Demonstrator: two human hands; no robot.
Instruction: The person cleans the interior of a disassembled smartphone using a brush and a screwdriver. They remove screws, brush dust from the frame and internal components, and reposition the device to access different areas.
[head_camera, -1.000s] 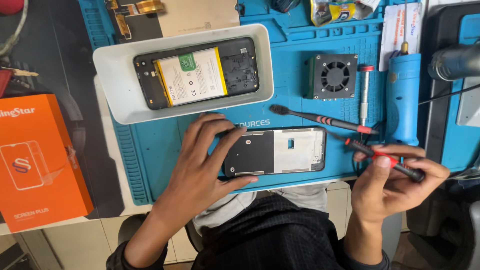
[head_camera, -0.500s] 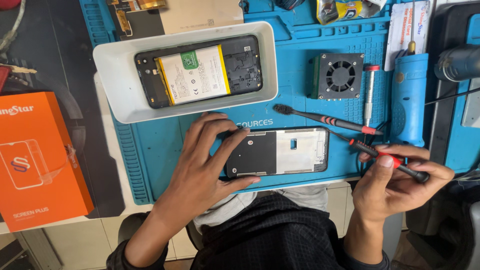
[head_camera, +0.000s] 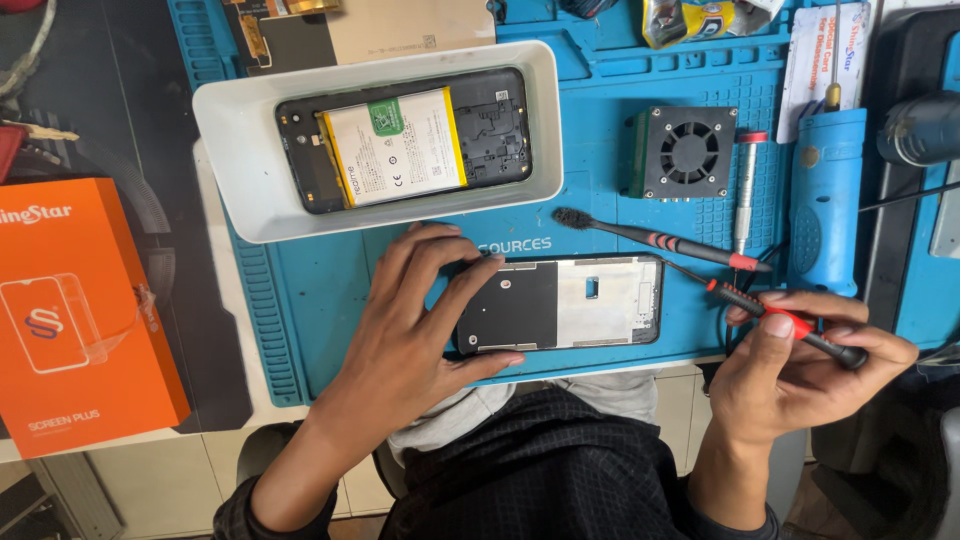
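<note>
Currently, left hand (head_camera: 410, 330) pins the frame (head_camera: 560, 303) flat on the mat (head_camera: 330, 320), fingers spread; right hand (head_camera: 790, 365) grips a screwdriver (head_camera: 790, 322).

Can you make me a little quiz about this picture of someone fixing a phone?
1. True or false: the left hand lies on the phone frame on the blue mat.
2. What is the right hand holding? A) a brush B) a red and black screwdriver C) a small fan
3. Where is the opened phone with its battery showing?

Key
1. True. The fingers press the frame's left end.
2. B. The brush lies on the mat, and the fan sits above it.
3. In the white tray, above the frame.
</note>
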